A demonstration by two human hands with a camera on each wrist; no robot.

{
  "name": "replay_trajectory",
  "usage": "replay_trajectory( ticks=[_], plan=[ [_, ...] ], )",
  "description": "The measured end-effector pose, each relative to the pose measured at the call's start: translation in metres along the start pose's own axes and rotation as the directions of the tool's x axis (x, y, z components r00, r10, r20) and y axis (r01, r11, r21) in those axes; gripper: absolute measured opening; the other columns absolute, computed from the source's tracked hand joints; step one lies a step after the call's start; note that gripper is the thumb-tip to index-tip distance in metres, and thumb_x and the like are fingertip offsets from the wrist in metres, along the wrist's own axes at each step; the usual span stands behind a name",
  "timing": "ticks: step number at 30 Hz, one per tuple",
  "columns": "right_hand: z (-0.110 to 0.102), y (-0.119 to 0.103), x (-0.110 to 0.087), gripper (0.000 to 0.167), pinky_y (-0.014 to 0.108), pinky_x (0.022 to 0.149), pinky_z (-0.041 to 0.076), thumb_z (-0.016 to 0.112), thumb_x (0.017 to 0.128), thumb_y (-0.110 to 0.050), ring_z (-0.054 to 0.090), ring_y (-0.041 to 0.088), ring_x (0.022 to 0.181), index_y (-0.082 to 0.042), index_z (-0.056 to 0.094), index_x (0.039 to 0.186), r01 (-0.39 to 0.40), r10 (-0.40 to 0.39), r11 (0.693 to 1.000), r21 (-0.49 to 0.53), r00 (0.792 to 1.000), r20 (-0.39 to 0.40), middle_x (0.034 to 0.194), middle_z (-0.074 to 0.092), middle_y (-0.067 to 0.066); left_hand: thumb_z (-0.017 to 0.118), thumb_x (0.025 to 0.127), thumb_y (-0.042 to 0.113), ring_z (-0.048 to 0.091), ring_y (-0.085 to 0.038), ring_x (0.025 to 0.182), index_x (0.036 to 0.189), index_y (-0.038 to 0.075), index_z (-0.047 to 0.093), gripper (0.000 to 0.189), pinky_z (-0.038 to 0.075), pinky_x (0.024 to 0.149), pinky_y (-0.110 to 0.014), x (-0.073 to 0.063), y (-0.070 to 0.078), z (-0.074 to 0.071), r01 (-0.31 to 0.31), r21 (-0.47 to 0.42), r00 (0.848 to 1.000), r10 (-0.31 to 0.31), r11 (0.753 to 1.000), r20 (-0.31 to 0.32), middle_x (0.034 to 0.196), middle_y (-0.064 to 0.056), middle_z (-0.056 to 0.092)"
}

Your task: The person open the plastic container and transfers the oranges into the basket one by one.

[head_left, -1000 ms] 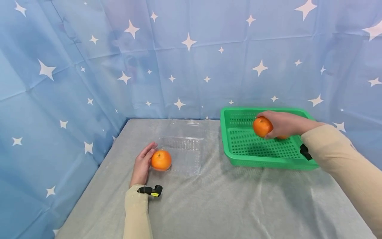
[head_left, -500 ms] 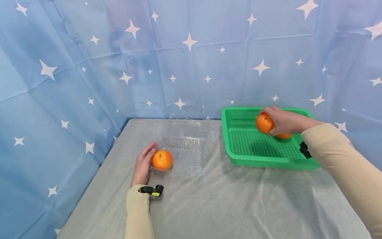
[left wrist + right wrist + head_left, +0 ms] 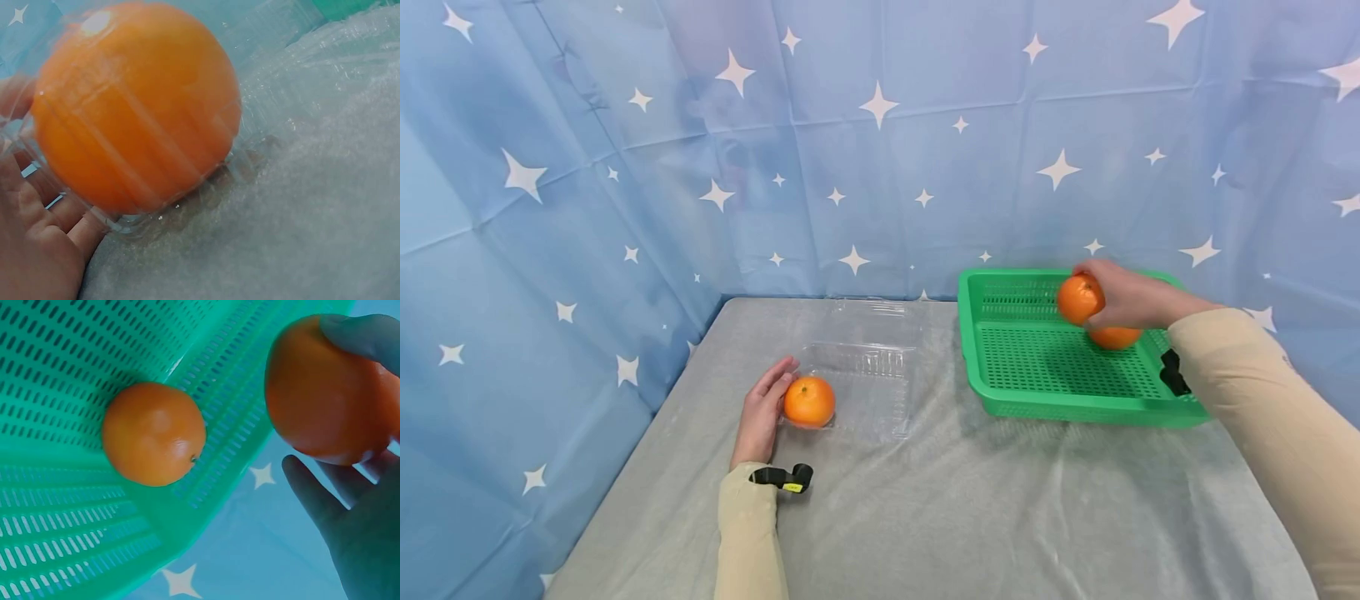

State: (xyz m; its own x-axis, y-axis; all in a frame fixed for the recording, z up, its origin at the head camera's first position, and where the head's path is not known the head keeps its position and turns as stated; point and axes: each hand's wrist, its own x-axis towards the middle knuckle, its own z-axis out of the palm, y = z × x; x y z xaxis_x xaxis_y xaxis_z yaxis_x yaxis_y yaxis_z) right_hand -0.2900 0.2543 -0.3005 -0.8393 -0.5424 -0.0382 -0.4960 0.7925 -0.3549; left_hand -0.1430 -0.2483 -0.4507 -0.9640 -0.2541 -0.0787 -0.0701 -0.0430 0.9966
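My right hand (image 3: 1129, 296) grips an orange (image 3: 1078, 300) above the green plastic basket (image 3: 1075, 404), thumb on one side and fingers on the other. A second orange (image 3: 154, 434) lies in the basket, partly under that hand in the head view. My left hand (image 3: 757, 421) rests against the left side of a clear plastic container (image 3: 880, 400), its fingers loosely extended. Inside the container's near left corner sits another orange (image 3: 809, 402), seen through the clear wall in the left wrist view. Exactly how the left thumb meets the rim is hard to make out.
A grey cloth (image 3: 940, 517) covers the table. Behind the container's base stands its transparent lid (image 3: 876, 321), folded back. A blue curtain with white stars (image 3: 880, 167) hangs close behind the basket and along the left side.
My right hand has carried its orange rightward and slightly up over the basket, and more of the orange lying there shows. The left hand and container have stayed in place.
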Motion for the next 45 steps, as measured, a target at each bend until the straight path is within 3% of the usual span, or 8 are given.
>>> replay_trajectory(
  ticks=[7,20,32,45],
  plan=[
    [0.003,0.012,0.000,0.081,0.044,0.063,0.046,0.078,0.066,-0.028,0.053,0.033,0.089,0.002,0.031,0.125,-0.073,0.073,0.997,0.038,0.997,0.006,0.115,0.043,0.021,0.052,0.087,0.042,0.042,-0.011,0.117,0.129,0.024,0.047,0.045,0.031,0.100,-0.038,0.000,0.002,-0.001,0.000,0.007,1.000,0.000,1.000,0.002,0.127,0.009,0.048],
    [0.007,0.016,0.000,0.084,0.044,0.060,0.046,0.070,0.073,-0.041,0.053,0.035,0.088,0.002,0.026,0.129,-0.174,0.170,0.983,0.058,0.983,0.063,0.115,0.043,0.026,0.052,0.088,0.040,0.043,-0.012,0.117,0.128,0.023,0.048,0.044,0.032,0.100,-0.037,0.001,0.000,0.001,-0.017,-0.004,1.000,0.017,1.000,0.002,0.127,0.007,0.048],
    [0.015,0.021,0.005,0.085,0.044,0.061,0.045,0.066,0.074,-0.049,0.052,0.035,0.088,0.001,0.025,0.129,-0.199,0.193,0.978,0.071,0.978,0.080,0.112,0.045,0.025,0.048,0.092,0.030,0.042,-0.013,0.119,0.131,0.017,0.045,0.042,0.030,0.101,-0.036,0.001,0.001,-0.002,-0.003,-0.018,0.999,0.004,1.000,0.032,0.130,0.002,0.046],
    [0.030,0.032,0.012,0.088,0.047,0.063,0.044,0.065,0.074,-0.051,0.050,0.038,0.093,0.000,0.023,0.132,-0.215,0.209,0.974,0.067,0.974,0.089,0.117,0.042,0.027,0.053,0.089,0.036,0.044,-0.012,0.117,0.128,0.020,0.049,0.042,0.031,0.100,-0.035,0.000,0.000,0.001,-0.029,-0.038,1.000,0.029,0.999,0.008,0.125,0.006,0.050]
  ],
)
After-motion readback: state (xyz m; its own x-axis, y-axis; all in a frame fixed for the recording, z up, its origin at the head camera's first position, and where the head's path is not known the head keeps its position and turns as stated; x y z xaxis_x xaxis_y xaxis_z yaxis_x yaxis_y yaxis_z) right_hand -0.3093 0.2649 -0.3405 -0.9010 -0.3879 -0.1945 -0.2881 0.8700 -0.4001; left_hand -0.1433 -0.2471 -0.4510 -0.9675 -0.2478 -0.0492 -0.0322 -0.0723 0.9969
